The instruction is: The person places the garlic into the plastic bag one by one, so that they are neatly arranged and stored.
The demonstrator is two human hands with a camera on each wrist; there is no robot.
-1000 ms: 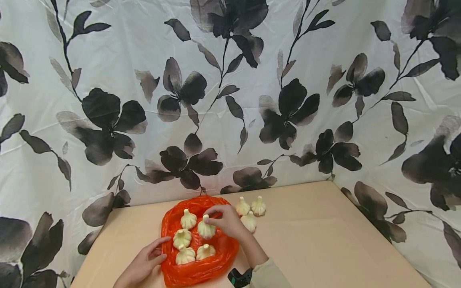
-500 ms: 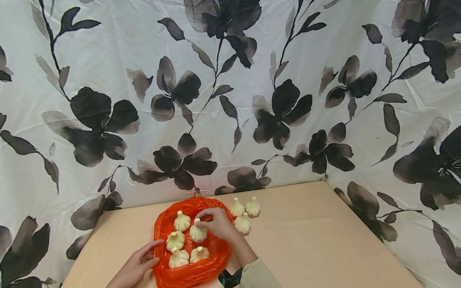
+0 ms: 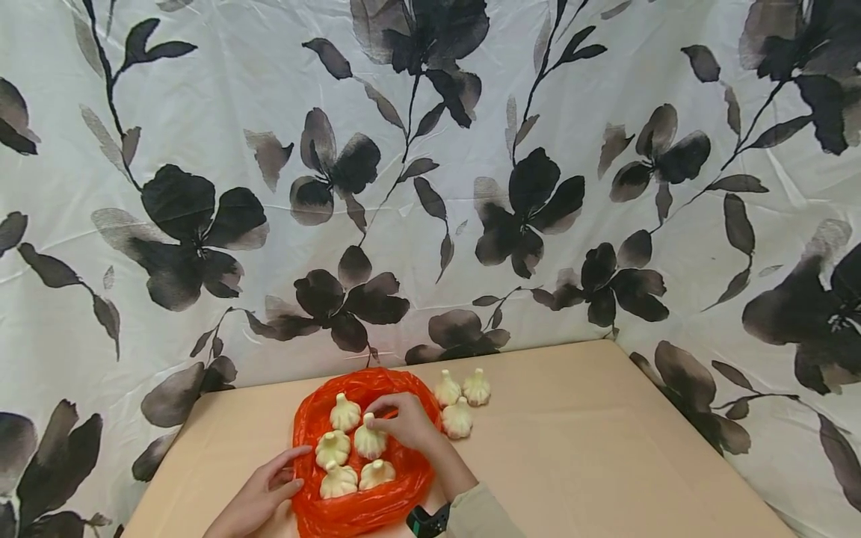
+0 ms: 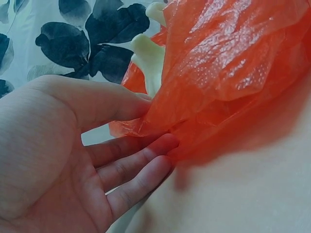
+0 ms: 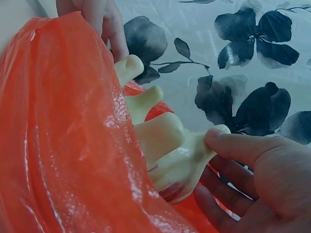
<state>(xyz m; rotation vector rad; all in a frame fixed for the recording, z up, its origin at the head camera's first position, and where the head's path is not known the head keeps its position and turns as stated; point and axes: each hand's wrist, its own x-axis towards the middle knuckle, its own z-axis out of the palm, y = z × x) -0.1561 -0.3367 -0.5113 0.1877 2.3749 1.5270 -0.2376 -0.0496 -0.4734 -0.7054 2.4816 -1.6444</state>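
Note:
A red plastic bag point(image 3: 363, 515) lies open on the table with several garlic bulbs point(image 3: 339, 480) inside. My right hand point(image 3: 410, 427) reaches over its right side and pinches the stem of one bulb point(image 3: 371, 439) between thumb and fingers; the right wrist view shows this grip on the bulb point(image 5: 182, 170) too. At the bag's left edge is my left hand point(image 3: 258, 493). In the left wrist view the thumb and fingers of my left hand point(image 4: 92, 145) pinch the rim of the bag point(image 4: 209, 87).
Three more garlic bulbs point(image 3: 457, 418) sit together on the table just beyond the bag's right side. The light brown table point(image 3: 572, 448) extends to the right. A white cloth with dark flowers point(image 3: 444, 224) hangs behind it.
The head view has shifted slightly. Both hands keep nearly the same places, the right on the bulb's stem and the left at the bag's edge.

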